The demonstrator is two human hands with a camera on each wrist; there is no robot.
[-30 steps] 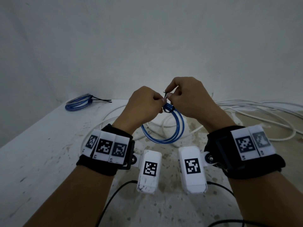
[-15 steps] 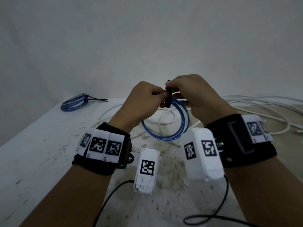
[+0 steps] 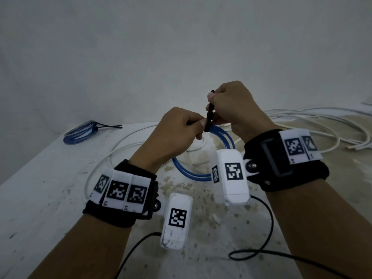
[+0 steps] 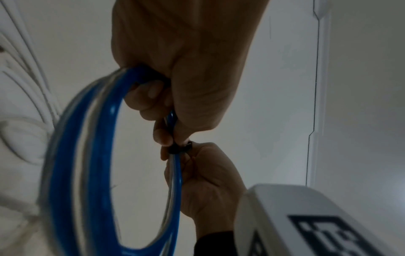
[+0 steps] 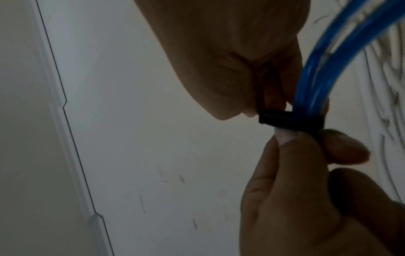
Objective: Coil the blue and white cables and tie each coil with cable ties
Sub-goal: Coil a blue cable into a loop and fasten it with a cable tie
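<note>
blue coil (image 3: 203, 170): held up off the bench (image 3: 50, 198), between my two hands, just nearer me than the loose white cables; kept hanging so the loops stay stacked while the tie goes on.
left hand (image 3: 177, 133): fingers curled round the top of the coil, pinching the loops together right under the tie, so the bundle can't spread.
right hand (image 3: 233, 107): just above the coil top, pinching the tail of the black cable tie (image 3: 209, 115); tail points up, looks like I'm cinching it.
cable tie, wrist views: band (image 5: 291, 119) sits wrapped round the blue strands, head to one side; how tight, can't tell.
tied blue coil (image 3: 80, 132): far left of the held coil, on the bench, tie tail sticking out; that one's done.
white cables (image 3: 314, 119): loose, spread behind and right of the held coil, not coiled yet.
step: tying second blue coil; white left.
</note>
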